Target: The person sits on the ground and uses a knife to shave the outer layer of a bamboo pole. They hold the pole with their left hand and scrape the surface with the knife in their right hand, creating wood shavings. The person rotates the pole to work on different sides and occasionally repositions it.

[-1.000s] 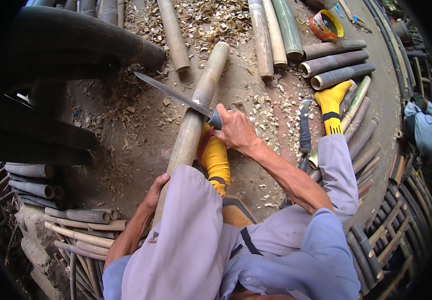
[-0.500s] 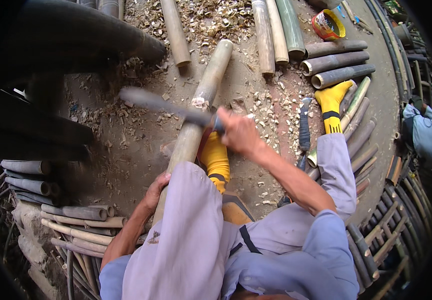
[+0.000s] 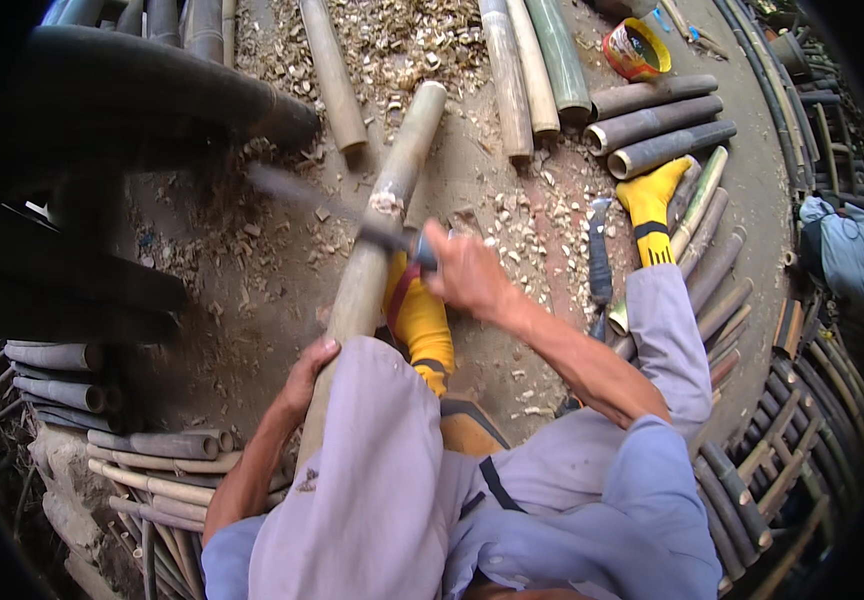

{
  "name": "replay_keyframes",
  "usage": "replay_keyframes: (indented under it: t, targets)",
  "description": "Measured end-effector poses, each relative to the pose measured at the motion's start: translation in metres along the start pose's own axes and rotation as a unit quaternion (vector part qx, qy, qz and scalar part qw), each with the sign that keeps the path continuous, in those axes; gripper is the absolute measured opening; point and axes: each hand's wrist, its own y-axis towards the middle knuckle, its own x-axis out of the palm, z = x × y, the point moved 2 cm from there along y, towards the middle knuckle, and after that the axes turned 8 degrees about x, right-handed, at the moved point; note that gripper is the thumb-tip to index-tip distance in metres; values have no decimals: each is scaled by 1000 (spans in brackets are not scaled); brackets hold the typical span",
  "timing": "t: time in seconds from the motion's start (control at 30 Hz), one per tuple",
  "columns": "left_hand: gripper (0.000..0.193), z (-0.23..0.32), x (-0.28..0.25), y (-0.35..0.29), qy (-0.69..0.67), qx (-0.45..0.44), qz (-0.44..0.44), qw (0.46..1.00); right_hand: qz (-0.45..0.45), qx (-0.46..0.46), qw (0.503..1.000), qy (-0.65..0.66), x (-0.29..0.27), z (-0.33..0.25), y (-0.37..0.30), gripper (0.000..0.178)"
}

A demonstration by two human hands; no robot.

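Observation:
A pale green-grey bamboo pole [image 3: 363, 283] slants away from me, its near part beside my raised leg. On it, below a ring with a whitish scraped patch [image 3: 386, 203], lies or passes the blade of a long knife [image 3: 302, 190], smeared by motion; contact with the pole cannot be told. My right hand [image 3: 467, 272] is closed around the knife's handle. Lower down the pole, my left hand [image 3: 306, 376] is wrapped over its left side, fingers partly hidden. My yellow-socked foot [image 3: 422, 320] rests beside the pole, under the right hand.
A tool with a dark wrapped handle [image 3: 600, 265] lies right of me. Shavings [image 3: 402, 50] litter the ground. Bamboo lengths [image 3: 667, 125] lie around, with stacks at lower left [image 3: 157, 465]. A red-yellow bucket [image 3: 637, 50] stands far right. A thick dark pole [image 3: 172, 85] juts in from the left.
The view has shifted slightly, so most things sit a little further left. The knife's blurred blade slants a bit more steeply. Both hands keep their holds.

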Motion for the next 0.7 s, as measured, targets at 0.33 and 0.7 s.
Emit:
replay_keyframes:
  t: [0.33, 0.7]
  targets:
    - [56, -7, -2, -10, -39, -28, 25, 999, -9, 54, 998, 37, -5, 20, 19, 28]
    - [59, -15, 3, -13, -124, -30, 16, 992, -26, 35, 999, 8, -3, 14, 20, 31]
